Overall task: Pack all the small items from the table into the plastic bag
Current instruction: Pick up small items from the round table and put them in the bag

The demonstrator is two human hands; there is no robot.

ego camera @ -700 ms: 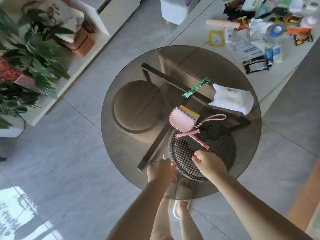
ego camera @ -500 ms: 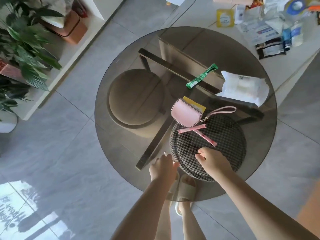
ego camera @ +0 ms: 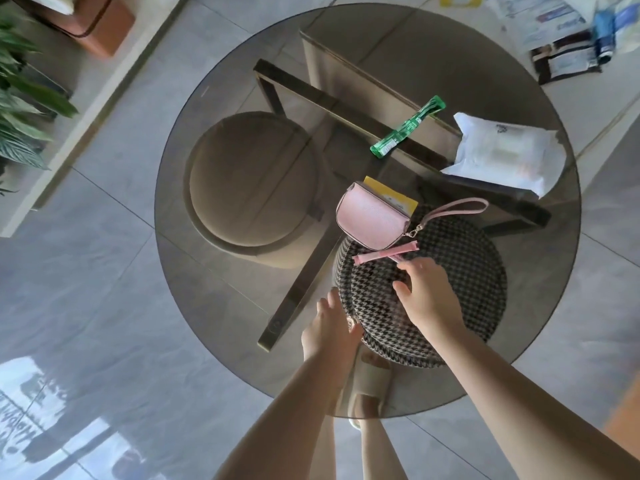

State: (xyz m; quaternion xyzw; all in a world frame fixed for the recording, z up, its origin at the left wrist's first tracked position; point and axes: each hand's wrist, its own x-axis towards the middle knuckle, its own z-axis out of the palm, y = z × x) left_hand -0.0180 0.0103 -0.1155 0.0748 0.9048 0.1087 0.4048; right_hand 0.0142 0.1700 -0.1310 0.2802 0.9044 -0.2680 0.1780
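On the round tinted glass table (ego camera: 221,306) lie a green sachet (ego camera: 405,128), a white wipes pack (ego camera: 502,157), a pink pouch (ego camera: 372,218) with a wrist strap, and a yellow card (ego camera: 391,194) partly under the pouch. A pink stick (ego camera: 384,254) lies just in front of the pouch. My right hand (ego camera: 427,296) reaches over it with fingers spread, its fingertips at a second pink stick that it mostly hides. My left hand (ego camera: 329,329) rests near the table's front edge, pinching a faint clear film that looks like the plastic bag (ego camera: 377,310).
Under the glass show a round beige stool (ego camera: 252,181), a houndstooth stool (ego camera: 450,271), the table's dark frame and my slippered feet. A counter (ego camera: 571,39) at the back right holds several packets. Plants (ego camera: 20,109) and a brown bag stand on a ledge at the left.
My right hand has moved forward from the near edge to the pink sticks and spread its fingers. My left hand stayed near the front edge. The view has tilted closer to the table.
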